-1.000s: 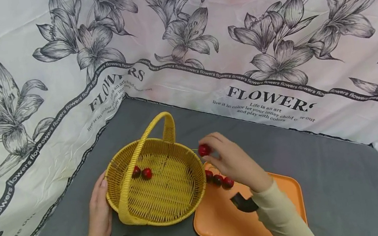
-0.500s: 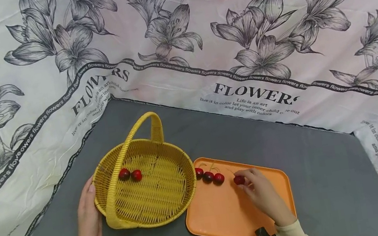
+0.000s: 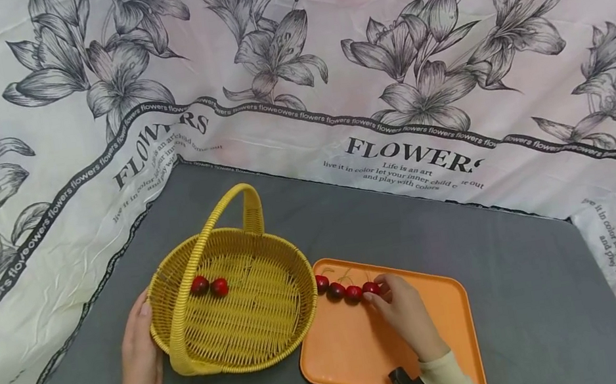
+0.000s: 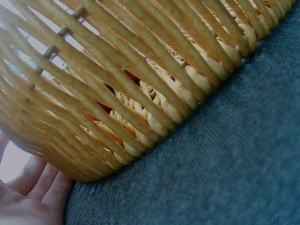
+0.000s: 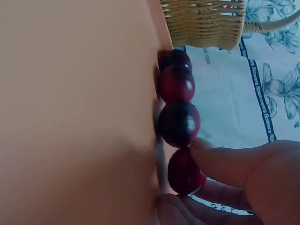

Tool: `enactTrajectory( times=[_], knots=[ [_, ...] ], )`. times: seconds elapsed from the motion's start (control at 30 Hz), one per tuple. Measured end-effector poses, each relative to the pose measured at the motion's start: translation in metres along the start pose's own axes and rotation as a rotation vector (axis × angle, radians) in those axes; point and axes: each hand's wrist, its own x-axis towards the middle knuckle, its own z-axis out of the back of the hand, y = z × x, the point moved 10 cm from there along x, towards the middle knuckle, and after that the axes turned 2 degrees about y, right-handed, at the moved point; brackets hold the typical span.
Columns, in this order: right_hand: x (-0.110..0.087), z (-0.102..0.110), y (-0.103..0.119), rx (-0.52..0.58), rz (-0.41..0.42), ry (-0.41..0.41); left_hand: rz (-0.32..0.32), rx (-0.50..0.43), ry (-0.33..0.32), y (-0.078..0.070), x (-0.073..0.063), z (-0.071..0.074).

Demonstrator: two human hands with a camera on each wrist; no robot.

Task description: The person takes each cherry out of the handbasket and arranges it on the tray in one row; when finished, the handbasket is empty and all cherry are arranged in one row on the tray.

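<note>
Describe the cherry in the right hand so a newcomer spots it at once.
Find the orange tray beside the yellow basket. Near its far edge, four cherries line up in a row. The end cherry farthest from the basket is it, the only one the right hand pinches.
</note>
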Motion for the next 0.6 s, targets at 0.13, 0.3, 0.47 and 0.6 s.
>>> enactTrajectory(
  times=[0.13,0.3,0.47,0.6],
  knots=[
    [-0.0001,-0.0004,0.0007,-0.015,-0.007,0.019,-0.004,0.007,-0.01,0.0006,0.0008,0.0001],
    [-0.0016,-0.0026,0.0,-0.027,-0.027,0.043,-0.002,0.005,-0.021,-0.0006,0.0008,0.0001],
    [-0.0025,-0.0047,-0.001,-0.026,-0.029,0.05,-0.008,0.009,-0.028,-0.0017,-0.0004,0.0011],
    [-0.0034,-0.0043,-0.0013,-0.031,-0.026,0.045,-0.014,0.008,-0.023,-0.0016,0.0002,0.0002]
  ],
)
